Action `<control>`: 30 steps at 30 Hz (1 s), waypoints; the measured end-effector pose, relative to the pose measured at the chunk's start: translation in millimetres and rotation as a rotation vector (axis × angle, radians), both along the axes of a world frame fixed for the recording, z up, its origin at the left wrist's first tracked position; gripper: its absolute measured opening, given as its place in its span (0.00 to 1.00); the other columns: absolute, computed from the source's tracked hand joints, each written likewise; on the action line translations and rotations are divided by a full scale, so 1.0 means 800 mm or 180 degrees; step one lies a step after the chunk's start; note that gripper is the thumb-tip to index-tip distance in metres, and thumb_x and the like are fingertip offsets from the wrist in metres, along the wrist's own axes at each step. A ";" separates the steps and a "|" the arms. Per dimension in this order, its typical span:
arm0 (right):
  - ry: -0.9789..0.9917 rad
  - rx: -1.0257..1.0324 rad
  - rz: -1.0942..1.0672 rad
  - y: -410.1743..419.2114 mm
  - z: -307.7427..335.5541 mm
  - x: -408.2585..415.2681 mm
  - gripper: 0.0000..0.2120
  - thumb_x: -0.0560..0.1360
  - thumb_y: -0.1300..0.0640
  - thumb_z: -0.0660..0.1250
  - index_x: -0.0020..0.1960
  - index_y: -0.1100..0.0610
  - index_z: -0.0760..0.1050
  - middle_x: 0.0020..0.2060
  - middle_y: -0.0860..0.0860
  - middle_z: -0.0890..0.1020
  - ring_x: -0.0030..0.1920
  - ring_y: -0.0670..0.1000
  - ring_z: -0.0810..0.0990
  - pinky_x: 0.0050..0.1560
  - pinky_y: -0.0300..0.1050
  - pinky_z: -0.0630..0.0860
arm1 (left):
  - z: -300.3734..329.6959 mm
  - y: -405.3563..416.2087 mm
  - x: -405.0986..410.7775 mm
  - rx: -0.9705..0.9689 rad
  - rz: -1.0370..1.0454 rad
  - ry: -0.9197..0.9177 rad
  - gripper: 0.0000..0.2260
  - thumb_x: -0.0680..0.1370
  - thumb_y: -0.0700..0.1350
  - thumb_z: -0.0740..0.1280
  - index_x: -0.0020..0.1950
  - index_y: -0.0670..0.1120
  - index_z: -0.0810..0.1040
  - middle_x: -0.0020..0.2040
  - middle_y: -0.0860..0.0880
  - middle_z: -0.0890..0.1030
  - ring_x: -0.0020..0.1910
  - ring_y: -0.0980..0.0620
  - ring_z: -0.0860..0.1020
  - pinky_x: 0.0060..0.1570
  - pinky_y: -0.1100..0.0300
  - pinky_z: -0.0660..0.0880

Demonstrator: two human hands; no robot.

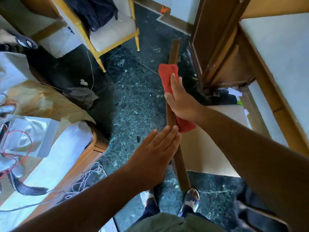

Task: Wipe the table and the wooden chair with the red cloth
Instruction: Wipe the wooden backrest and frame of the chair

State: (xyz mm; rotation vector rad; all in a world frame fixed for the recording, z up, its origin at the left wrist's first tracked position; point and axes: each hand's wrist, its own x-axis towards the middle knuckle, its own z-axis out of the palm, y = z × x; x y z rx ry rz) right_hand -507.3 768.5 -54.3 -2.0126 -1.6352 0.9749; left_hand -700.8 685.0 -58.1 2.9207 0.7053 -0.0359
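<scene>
The dark wooden chair's top rail runs from near my feet up toward the middle of the view, with its pale seat to the right. My right hand presses the red cloth around the rail, fingers closed over it. A corner of the cloth hangs out below my palm. My left hand rests flat against the rail's left side just below, fingers straight and together, holding nothing. The table with a light top and wooden edge stands at the right.
A yellow-framed chair with dark clothes stands at the back. A desk with red and white cables and a silver bag is at the left. Scraps and a grey rag lie on the dark speckled floor. My feet are below the rail.
</scene>
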 end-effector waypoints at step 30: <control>0.0174 0.0481 0.0229 -0.096 -0.007 -0.020 0.29 0.79 0.44 0.48 0.78 0.41 0.43 0.78 0.45 0.35 0.78 0.42 0.46 0.74 0.30 0.48 | 0.050 0.341 0.150 0.0274 0.0565 0.0180 0.29 0.84 0.55 0.50 0.81 0.43 0.47 0.82 0.43 0.47 0.80 0.42 0.43 0.77 0.46 0.46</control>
